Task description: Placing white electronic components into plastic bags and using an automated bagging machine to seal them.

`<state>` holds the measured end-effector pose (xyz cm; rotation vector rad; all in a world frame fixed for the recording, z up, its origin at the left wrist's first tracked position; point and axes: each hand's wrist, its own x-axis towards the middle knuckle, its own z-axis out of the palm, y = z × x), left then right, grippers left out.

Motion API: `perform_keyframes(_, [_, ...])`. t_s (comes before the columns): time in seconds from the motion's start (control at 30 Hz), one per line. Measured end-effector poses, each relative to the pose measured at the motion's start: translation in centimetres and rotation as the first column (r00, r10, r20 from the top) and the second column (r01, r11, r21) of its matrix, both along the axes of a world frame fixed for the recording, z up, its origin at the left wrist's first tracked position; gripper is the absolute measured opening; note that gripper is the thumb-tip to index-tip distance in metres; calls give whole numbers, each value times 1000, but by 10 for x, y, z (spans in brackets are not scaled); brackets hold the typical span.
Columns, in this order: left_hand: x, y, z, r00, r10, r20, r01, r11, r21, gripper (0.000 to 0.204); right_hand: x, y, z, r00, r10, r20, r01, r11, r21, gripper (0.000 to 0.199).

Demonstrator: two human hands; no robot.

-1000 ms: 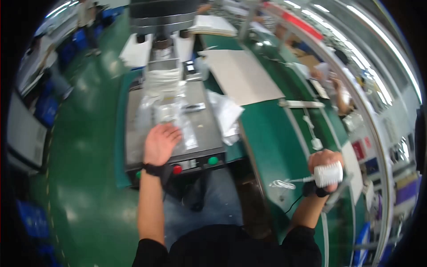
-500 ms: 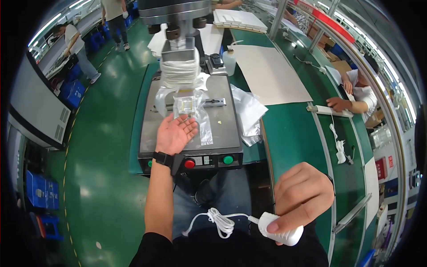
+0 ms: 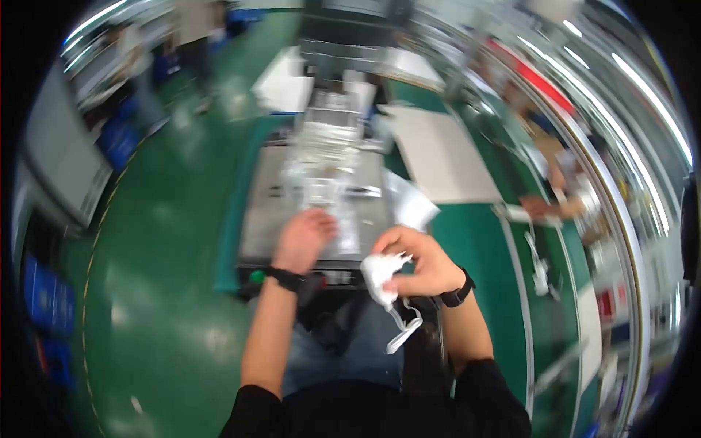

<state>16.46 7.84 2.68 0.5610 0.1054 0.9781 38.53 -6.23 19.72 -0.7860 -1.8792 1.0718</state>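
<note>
Pinched in my right hand point(image 3: 422, 261) is a white plug-in power adapter point(image 3: 377, 276), with metal prongs showing towards my fingers. Its bundled white cable point(image 3: 404, 334) dangles below. My left hand point(image 3: 305, 239) is over the near part of the grey machine bed point(image 3: 264, 219), its fingers smeared by motion. Just beyond those fingers lies clear plastic film point(image 3: 319, 191), which looks like a small bag. Whether my left hand touches it I cannot tell. Farther back, a pleated stack of whitish film point(image 3: 328, 135) hangs under the dark machine head point(image 3: 343, 29).
Right of the bed lie loose clear bags point(image 3: 412, 204) and a large beige board point(image 3: 449, 157) on the green bench point(image 3: 467, 248). Across the line, a co-worker's hand point(image 3: 539, 208) is beside a white part. A metal rail point(image 3: 621, 204) rises at right.
My right hand has brought the adapter up and left, from near my lap to the machine's front edge. My left hand has turned from palm up, and the view has shifted.
</note>
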Motion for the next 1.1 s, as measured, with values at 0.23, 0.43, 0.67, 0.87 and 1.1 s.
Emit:
perform_keyframes(0.23, [-63, -117, 19, 763, 550, -339, -393, 811, 432, 21, -52, 142, -70, 864, -366, 346, 441, 882, -168, 35])
perform_keyframes(0.43, [-144, -194, -48, 764, 334, -553, -316, 940, 131, 19, -61, 199, -87, 751, -536, 386, 476, 845, 246, 32])
perform_keyframes(0.67, [-201, -228, -71, 637, 296, -712, -441, 897, -20, 16, -51, 209, -103, 660, -601, 451, 490, 800, 347, 34])
perform_keyframes(0.87, [-174, -173, -53, 563, 501, -658, -456, 852, 258, 17, -39, 216, -99, 741, -434, 512, 464, 883, 76, 39])
perform_keyframes(1.1, [-141, -109, -17, 508, 607, -611, -436, 793, 426, 17, -24, 84, -89, 639, -705, 308, 619, 709, 338, 27])
